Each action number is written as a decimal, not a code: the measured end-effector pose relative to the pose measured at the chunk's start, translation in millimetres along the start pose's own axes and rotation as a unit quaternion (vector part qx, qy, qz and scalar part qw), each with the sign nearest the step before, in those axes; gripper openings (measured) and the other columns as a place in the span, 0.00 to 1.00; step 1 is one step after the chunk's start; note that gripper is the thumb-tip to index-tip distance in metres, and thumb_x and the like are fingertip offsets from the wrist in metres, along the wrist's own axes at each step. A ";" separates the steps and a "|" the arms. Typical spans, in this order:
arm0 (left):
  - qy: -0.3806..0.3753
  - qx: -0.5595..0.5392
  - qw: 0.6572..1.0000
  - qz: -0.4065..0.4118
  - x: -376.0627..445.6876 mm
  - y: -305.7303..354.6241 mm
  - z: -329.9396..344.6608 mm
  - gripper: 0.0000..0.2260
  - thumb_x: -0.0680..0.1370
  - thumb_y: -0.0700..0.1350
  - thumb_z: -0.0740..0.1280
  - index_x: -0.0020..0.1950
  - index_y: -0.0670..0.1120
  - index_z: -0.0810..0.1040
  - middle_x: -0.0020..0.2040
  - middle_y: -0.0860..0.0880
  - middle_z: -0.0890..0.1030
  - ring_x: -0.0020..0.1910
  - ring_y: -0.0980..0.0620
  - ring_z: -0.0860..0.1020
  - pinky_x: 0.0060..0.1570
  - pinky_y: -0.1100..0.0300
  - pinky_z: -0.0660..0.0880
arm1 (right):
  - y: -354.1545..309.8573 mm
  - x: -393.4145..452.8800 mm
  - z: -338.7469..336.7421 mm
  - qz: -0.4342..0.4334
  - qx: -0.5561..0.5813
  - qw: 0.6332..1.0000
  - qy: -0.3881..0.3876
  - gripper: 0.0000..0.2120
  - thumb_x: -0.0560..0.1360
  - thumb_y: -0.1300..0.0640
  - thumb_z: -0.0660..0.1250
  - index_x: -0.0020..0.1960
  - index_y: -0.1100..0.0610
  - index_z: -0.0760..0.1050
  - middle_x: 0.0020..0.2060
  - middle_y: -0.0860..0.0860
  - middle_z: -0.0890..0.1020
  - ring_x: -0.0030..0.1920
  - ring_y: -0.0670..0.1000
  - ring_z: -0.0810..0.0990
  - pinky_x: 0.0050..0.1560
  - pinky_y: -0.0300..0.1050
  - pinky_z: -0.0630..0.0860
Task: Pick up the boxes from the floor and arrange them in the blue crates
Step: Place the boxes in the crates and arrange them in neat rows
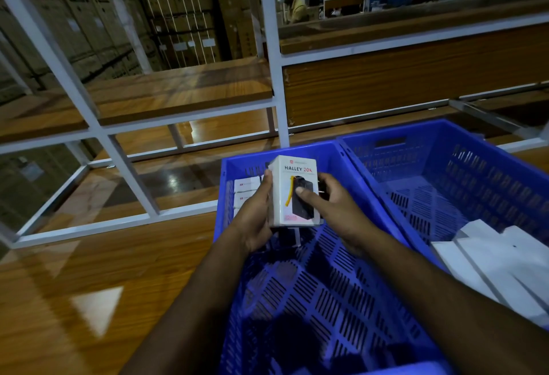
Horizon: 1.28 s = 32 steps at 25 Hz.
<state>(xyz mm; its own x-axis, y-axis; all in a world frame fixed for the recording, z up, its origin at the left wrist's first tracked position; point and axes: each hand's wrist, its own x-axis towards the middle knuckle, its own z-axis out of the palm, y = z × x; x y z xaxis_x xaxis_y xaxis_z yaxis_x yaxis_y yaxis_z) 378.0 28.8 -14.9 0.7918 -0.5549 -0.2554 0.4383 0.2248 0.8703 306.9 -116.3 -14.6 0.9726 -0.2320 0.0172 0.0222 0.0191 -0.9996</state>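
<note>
Two blue crates are sitting side by side on a glossy wooden floor, a white metal rack (124,137) standing behind them to the left. Over the left crate (297,300) — white boxes (246,193) lining its far corner — the left hand (255,220) and right hand (335,208) are clamping a white box (294,193) between them, fingers wrapping its sides, the right thumb pressing its face. It is reading "HALLEY 20K". The right crate (445,172) is holding white cartons (499,261).
</note>
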 end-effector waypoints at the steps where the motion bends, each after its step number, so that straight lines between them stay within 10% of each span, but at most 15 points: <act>1: 0.008 0.008 1.000 0.001 0.9 -1.0 0.1 0.27 0.82 0.63 0.53 0.72 0.48 0.74 0.64 0.42 0.82 0.63 0.43 0.81 0.59 0.47 0.79 | 1.4 -1.8 -0.1 -0.005 -0.019 1.000 -0.017 0.25 0.75 0.51 0.73 0.69 0.50 0.69 0.60 0.47 0.81 0.58 0.47 0.81 0.59 0.47 0.80; 4: 0.028 0.051 0.998 0.007 1.0 -3.2 1.1 0.22 0.84 0.60 0.53 0.66 0.49 0.78 0.59 0.44 0.85 0.57 0.46 0.84 0.55 0.50 0.81 | 7.0 -4.4 0.4 -0.012 -0.089 0.995 -0.039 0.33 0.68 0.52 0.79 0.68 0.50 0.67 0.58 0.44 0.79 0.58 0.43 0.79 0.54 0.37 0.78; 15: 0.265 0.328 0.897 0.133 19.5 -7.3 -33.9 0.09 0.80 0.48 0.68 0.56 0.44 0.80 0.54 0.45 0.83 0.48 0.49 0.80 0.51 0.54 0.77 | 34.7 26.1 0.0 0.122 -0.309 0.918 0.218 0.40 0.62 0.55 0.82 0.65 0.58 0.64 0.63 0.57 0.74 0.66 0.61 0.70 0.60 0.56 0.72; 32: 0.149 0.608 0.780 -0.002 31.3 -16.9 -43.4 0.27 0.76 0.57 0.72 0.70 0.46 0.73 0.71 0.49 0.76 0.69 0.48 0.74 0.67 0.52 0.72 | 99.0 41.8 16.5 0.132 -0.373 0.903 0.166 0.26 0.72 0.58 0.75 0.62 0.63 0.64 0.59 0.60 0.79 0.57 0.62 0.80 0.51 0.53 0.77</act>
<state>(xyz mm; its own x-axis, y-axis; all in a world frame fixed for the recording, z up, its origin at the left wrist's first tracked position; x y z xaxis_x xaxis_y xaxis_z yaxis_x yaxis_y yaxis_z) 413.8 42.5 -55.9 0.9346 -0.3020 -0.1879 -0.1428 -0.8024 0.5794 353.6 -108.1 -112.4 0.7949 -0.5969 -0.1085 -0.4831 -0.5145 -0.7084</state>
